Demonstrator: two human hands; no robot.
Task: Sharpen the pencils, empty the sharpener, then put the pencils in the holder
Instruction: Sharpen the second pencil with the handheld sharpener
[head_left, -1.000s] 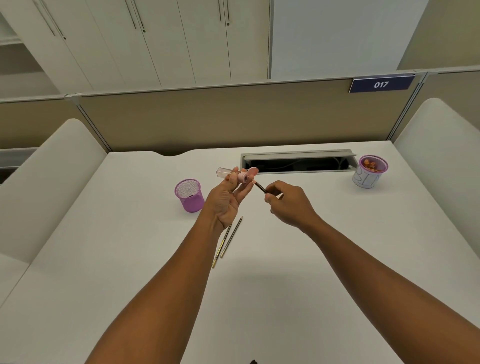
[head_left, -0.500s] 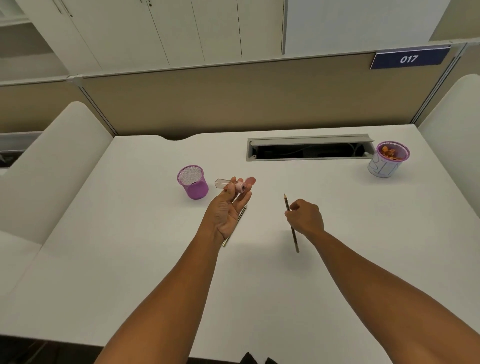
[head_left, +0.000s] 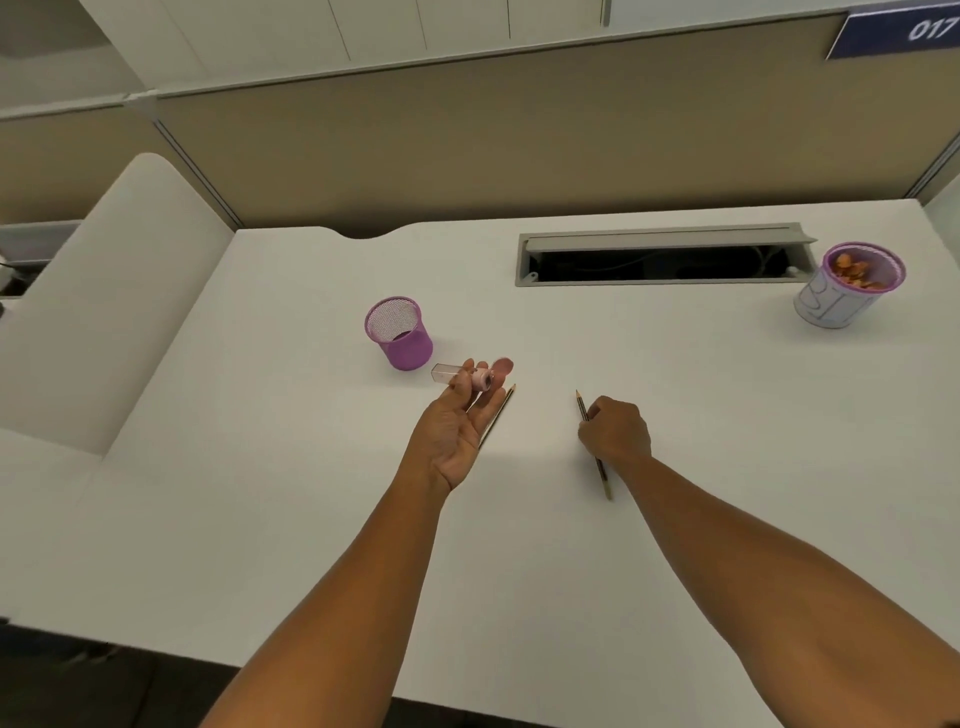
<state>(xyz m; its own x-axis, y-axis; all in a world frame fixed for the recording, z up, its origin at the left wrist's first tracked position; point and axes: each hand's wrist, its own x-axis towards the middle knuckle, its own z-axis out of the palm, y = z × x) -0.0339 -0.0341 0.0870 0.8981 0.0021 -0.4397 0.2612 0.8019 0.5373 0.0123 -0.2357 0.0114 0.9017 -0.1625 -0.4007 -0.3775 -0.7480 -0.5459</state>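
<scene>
Sharpener (head_left: 470, 376): small, with a pink round body and a clear rectangular shavings case that sticks out to the left. It is held above the white desk (head_left: 311, 519), near the middle, just right of the holder. A pink cap or flap shows blurred at its right end.

Left hand (head_left: 457, 431): palm up, fingers loosely curled, pinching the sharpener at the fingertips.

Pencil in hand (head_left: 597, 462): slim and dark, with a pale far end at the near side and a sharpened tip pointing far and slightly left. It lies low over the desk, right of centre; whether it touches the surface cannot be told.

Right hand (head_left: 615, 428): knuckles up, fingers curled round the middle of this pencil, both ends sticking out.

Second pencil (head_left: 498, 413): yellowish, lying flat on the desk just right of the left hand, partly hidden by the fingers, tip pointing far and right.

Holder (head_left: 399, 332): purple mesh cup, upright, on the desk to the far left of the hands; its inside shows only mesh.

Second cup (head_left: 849, 286): pale wall with a purple rim, orange-brown shavings inside, at the far right of the desk.

Cable slot (head_left: 665, 254): grey, its flap raised, set in the far part of the desk, between the two cups.
</scene>
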